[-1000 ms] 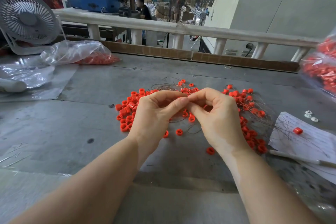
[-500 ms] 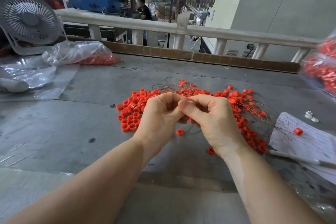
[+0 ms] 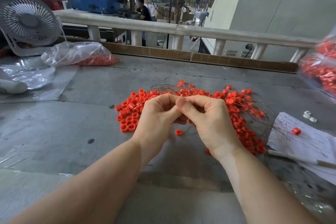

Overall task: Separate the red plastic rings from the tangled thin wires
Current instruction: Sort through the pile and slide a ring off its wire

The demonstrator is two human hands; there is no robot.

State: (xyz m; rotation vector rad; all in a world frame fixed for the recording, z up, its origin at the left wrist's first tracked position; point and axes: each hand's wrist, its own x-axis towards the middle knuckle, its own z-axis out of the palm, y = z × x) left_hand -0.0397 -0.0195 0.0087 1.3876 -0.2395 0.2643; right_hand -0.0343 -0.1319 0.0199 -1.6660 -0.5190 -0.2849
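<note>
Both hands meet over the pile, left hand (image 3: 156, 114) and right hand (image 3: 209, 120) curled, seemingly pinching thin wires (image 3: 171, 87) between fingertips—next, slide a red ring (image 3: 178, 132) free.

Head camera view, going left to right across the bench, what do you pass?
White fan → clear bag → ring pile → left hand → right hand → paper sheet

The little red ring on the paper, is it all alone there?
Yes, one red ring sits by itself on the paper.
</note>
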